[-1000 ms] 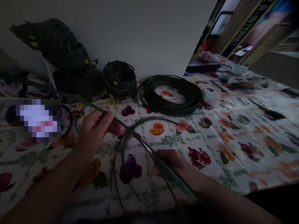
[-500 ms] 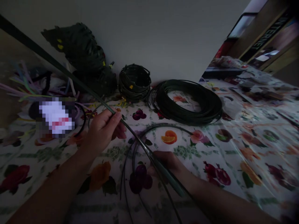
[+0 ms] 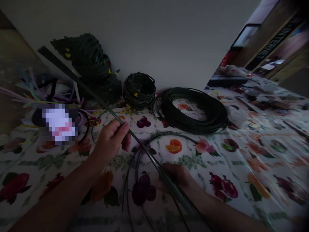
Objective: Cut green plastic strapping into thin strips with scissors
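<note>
Long dark green strips (image 3: 94, 95) run slantwise from the upper left down to the lower right. My left hand (image 3: 113, 135) is closed in a pinch around them near the middle of the table, thumb on top. Farther down, my right hand (image 3: 177, 177) grips the lower part of the strips, its fingers partly hidden behind them. Several thin loose lengths (image 3: 137, 164) curve over the tablecloth between and in front of my hands.
A thick coil of dark strip (image 3: 193, 127) lies beyond my right hand. A small round woven basket (image 3: 140, 91) and a larger woven piece (image 3: 84, 56) stand by the wall. Coloured strips (image 3: 31, 87) and a blurred-out pale object (image 3: 59, 122) lie left, on the fruit-patterned tablecloth (image 3: 185, 206).
The strips' far end, cut off by the frame edge before, now shows at the upper left. Both hands keep their grip, and the view has shifted slightly.
</note>
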A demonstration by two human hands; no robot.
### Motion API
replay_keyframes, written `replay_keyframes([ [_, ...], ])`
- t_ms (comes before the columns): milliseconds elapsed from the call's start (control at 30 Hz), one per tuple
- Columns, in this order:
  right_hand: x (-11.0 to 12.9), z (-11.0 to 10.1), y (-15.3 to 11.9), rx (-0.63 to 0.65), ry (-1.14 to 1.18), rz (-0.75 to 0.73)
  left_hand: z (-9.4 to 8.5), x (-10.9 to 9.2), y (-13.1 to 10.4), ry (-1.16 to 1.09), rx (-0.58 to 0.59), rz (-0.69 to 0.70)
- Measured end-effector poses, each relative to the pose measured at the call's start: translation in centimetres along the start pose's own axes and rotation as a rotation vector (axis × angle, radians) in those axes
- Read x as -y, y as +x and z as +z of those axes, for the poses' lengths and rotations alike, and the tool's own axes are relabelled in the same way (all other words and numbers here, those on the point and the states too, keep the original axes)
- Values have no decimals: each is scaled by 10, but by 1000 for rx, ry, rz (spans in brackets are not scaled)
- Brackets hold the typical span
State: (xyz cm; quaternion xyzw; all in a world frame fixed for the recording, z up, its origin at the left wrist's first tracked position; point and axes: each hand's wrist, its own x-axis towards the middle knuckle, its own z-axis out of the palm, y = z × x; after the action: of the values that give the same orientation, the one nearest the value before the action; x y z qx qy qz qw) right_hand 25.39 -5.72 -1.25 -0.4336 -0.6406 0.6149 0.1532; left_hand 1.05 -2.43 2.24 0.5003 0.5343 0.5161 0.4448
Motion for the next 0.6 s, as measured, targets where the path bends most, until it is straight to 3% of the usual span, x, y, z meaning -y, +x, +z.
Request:
replay_keyframes([
  [600, 5, -3, 0, 63, 127, 5, 2, 2, 0, -33, 28, 27],
])
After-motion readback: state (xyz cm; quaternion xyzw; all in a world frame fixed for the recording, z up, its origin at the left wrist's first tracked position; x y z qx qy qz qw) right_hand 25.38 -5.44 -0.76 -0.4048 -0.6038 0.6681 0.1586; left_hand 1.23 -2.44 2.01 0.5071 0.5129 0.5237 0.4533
